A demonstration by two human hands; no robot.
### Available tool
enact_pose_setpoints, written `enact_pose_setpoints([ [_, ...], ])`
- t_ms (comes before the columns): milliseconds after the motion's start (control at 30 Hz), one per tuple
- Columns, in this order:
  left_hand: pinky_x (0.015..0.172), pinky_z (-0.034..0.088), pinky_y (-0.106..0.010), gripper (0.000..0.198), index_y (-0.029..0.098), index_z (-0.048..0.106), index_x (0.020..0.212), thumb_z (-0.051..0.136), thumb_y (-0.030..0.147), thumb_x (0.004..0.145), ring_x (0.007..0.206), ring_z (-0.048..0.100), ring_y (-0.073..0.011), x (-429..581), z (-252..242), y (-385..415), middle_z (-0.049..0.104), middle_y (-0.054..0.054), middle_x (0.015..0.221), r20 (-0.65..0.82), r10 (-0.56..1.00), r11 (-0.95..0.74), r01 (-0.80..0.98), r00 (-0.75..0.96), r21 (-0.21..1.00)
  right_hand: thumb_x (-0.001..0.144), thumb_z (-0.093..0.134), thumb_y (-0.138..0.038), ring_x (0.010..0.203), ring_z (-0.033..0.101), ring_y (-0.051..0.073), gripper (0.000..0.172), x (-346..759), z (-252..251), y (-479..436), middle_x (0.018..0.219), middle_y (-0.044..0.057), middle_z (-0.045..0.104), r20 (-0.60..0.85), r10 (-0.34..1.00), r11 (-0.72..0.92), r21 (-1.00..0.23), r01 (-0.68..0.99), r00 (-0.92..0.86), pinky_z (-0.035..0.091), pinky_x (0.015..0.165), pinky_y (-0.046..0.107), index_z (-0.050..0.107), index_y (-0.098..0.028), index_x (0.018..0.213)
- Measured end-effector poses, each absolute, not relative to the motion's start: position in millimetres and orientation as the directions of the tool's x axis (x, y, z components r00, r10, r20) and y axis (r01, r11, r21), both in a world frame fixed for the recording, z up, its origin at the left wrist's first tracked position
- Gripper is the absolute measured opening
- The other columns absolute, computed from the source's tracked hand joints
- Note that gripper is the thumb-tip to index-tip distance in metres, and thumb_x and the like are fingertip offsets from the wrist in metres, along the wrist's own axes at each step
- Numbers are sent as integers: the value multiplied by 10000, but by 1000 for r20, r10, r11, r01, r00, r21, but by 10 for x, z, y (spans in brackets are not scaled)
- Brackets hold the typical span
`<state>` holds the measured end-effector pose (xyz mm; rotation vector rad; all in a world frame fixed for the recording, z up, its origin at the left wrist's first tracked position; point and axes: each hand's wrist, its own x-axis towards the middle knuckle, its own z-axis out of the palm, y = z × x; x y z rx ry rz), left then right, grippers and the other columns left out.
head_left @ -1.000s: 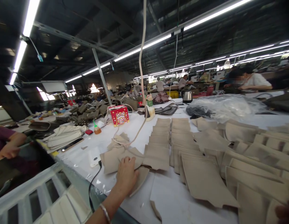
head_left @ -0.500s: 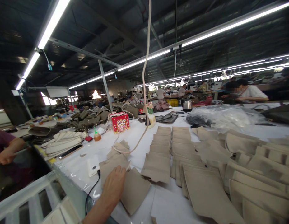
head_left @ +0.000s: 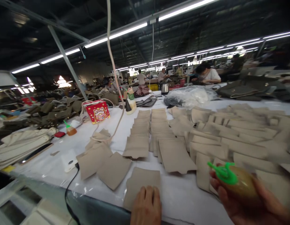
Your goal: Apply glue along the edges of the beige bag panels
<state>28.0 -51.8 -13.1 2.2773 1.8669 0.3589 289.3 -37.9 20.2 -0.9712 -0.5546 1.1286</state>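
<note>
My left hand (head_left: 146,206) lies flat, fingers together, on a beige cut piece (head_left: 141,184) at the near edge of the white table (head_left: 182,200). My right hand (head_left: 250,203) comes in at the lower right, wrapped round a small amber squeeze bottle (head_left: 243,186) with a green nozzle cap (head_left: 222,173) that points left. More beige cut pieces (head_left: 175,154) lie in overlapping rows across the table. Two loose pieces (head_left: 102,164) rest to the left of my left hand.
A cord (head_left: 112,62) hangs from above down onto the table. A red box (head_left: 97,111), a small orange bottle (head_left: 69,128), a white charger (head_left: 69,162) with a black cable and a plastic bag (head_left: 191,95) sit around. Other people work at far tables.
The view swung to the right. My left hand left the pile at the left and now rests on a nearer piece. My right hand came into view holding the bottle.
</note>
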Motion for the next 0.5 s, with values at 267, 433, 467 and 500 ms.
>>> enact_pose_setpoints([
  [267, 981, 397, -448, 438, 154, 526, 1285, 450, 157, 854, 1148, 464, -311, 315, 254, -389, 498, -165, 1226, -239, 961, -72, 962, 137, 265, 699, 812, -452, 972, 641, 379, 364, 2783, 349, -463, 1101, 102, 672, -249, 922, 10, -750, -661, 296, 613, 719, 389, 723, -252, 989],
  [433, 965, 406, -464, 463, 56, 494, 1287, 463, 132, 831, 1136, 479, -346, 371, 465, -276, 489, -218, 1204, -330, 936, -23, 958, 121, 284, 653, 854, -466, 893, 663, 357, 496, 2726, 342, -457, 1038, 144, 678, -110, 960, 42, -851, -523, 257, 612, 683, 347, 687, -204, 1040],
  [467, 956, 411, -468, 441, 49, 516, 1254, 473, 132, 823, 1124, 486, -352, 380, 480, -262, 499, -223, 1188, -323, 938, -27, 955, 126, 295, 658, 851, -464, 887, 664, 350, 523, 2722, 327, -452, 1036, 142, 678, -97, 962, 45, -866, -498, 256, 609, 690, 342, 668, -208, 1076],
  [500, 949, 416, -470, 416, 49, 537, 1219, 482, 131, 814, 1113, 492, -356, 390, 490, -251, 509, -225, 1174, -315, 940, -30, 952, 131, 304, 668, 844, -462, 891, 663, 345, 552, 2719, 310, -447, 1040, 139, 676, -88, 963, 46, -879, -475, 256, 605, 702, 338, 643, -215, 1119],
])
